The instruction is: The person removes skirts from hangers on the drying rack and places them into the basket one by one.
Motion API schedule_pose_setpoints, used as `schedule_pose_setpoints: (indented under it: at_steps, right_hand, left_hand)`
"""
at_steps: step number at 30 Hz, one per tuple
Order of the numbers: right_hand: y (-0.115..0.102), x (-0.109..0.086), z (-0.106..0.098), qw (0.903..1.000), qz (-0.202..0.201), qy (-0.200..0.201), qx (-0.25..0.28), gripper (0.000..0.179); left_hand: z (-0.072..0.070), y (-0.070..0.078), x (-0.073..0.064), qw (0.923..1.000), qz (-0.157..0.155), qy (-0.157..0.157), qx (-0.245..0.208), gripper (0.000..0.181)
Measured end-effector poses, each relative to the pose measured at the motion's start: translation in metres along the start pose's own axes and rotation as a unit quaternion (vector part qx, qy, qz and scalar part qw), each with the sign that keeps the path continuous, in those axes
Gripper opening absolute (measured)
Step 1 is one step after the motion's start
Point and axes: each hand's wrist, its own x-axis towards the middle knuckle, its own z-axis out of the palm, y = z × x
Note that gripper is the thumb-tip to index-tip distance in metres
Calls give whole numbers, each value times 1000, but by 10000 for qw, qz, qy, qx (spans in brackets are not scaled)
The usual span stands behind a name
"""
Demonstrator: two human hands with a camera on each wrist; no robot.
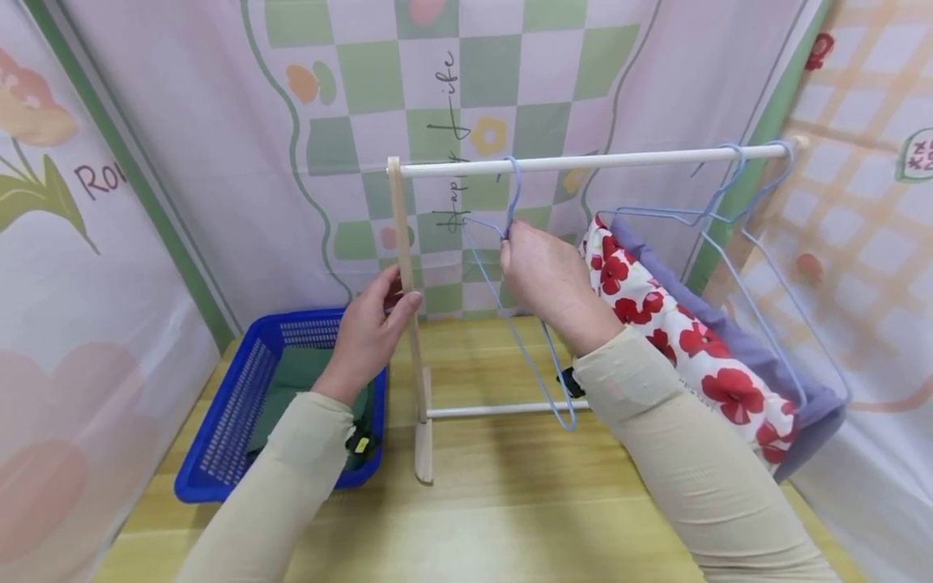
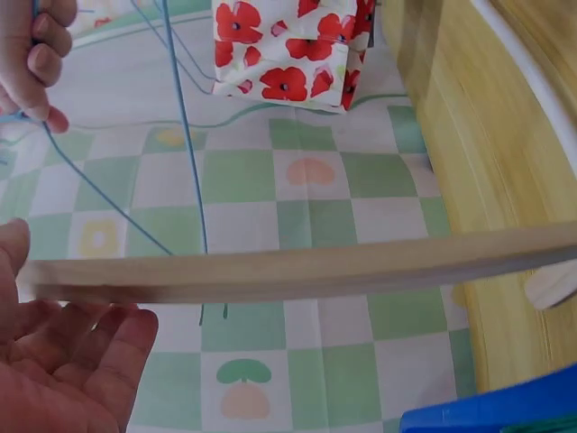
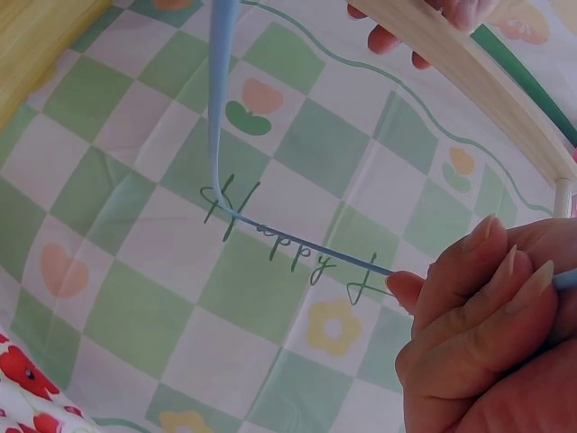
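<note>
My right hand [image 1: 550, 279] pinches a light blue hanger [image 1: 518, 186] just below its hook. The hook loops over the white top rail [image 1: 619, 161] of a small clothes rack, and no cloth is on this hanger. My left hand [image 1: 369, 328] holds the rack's left wooden post [image 1: 400, 219], thumb in front and fingers behind. The left wrist view shows those fingertips right at the post [image 2: 270, 273]. Farther right on the rail, two more blue hangers carry a white cloth with red flowers [image 1: 678, 328] and a purple cloth [image 1: 816, 417].
A blue plastic basket [image 1: 191, 470] stands left of the rack, with dark green cloth [image 1: 295, 376] inside. The rack's wooden foot [image 1: 424, 453] and lower white bar [image 1: 496, 410] are close to the wooden tabletop [image 1: 466, 510]. Patterned curtain hangs behind and at both sides.
</note>
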Motion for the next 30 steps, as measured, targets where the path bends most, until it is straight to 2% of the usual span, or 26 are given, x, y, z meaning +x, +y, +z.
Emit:
schedule_pose_setpoints:
  at_steps: [10,23,30]
  right_hand:
    - [-2,0,2,10000,-13,-12,55,31]
    - [-18,3,4,9996,-37,-257,62,31]
    - [-28,4,6,9981,155,-480,362,29]
  left_hand:
    - [8,0,2,9985,-25,396,369,39]
    - [8,0,2,9979,-88,404,498,37]
    - [9,1,3,9976,-63,418,554,36]
